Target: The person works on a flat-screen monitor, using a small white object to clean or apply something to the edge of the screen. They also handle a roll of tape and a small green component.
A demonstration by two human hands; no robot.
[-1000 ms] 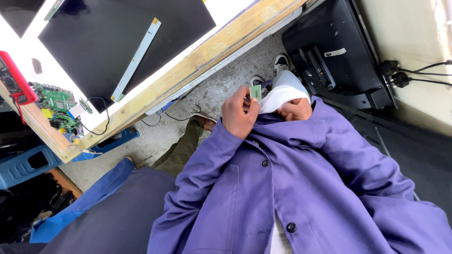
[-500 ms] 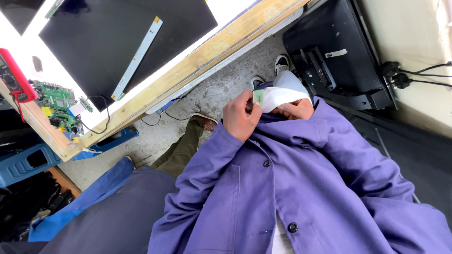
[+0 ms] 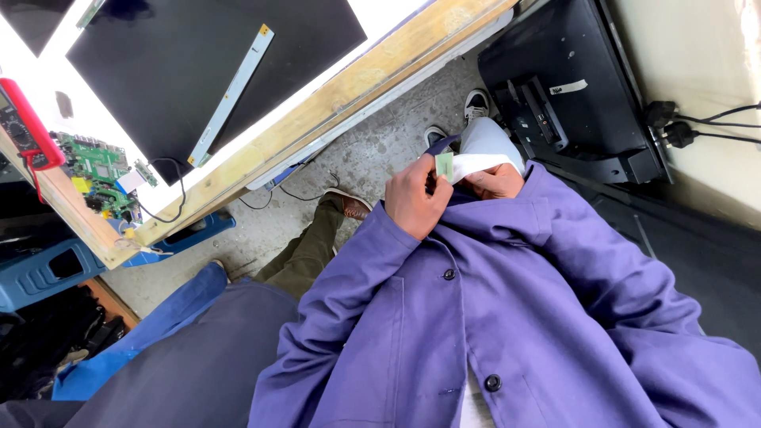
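Note:
My left hand (image 3: 414,200) comes out of a purple coat sleeve and pinches a small green board (image 3: 444,166) over my lap. A white flat strip (image 3: 476,164) runs from that board to the right. My right hand (image 3: 496,182) lies just under the strip, touching it, and is partly hidden by the coat cuff. Whether it grips the strip is not clear. Both hands are close together above my pale trouser leg (image 3: 485,139).
A wooden-edged bench (image 3: 317,119) carries a dark flat screen panel (image 3: 158,71), a long light strip (image 3: 230,95), a green circuit board (image 3: 99,170) and a red meter (image 3: 24,119). A black screen back (image 3: 571,87) lies on the floor. Another person's olive leg and brown shoe (image 3: 349,206) are near.
My hands have stayed together on the green board and white strip, shifting only slightly. The view has drifted a little.

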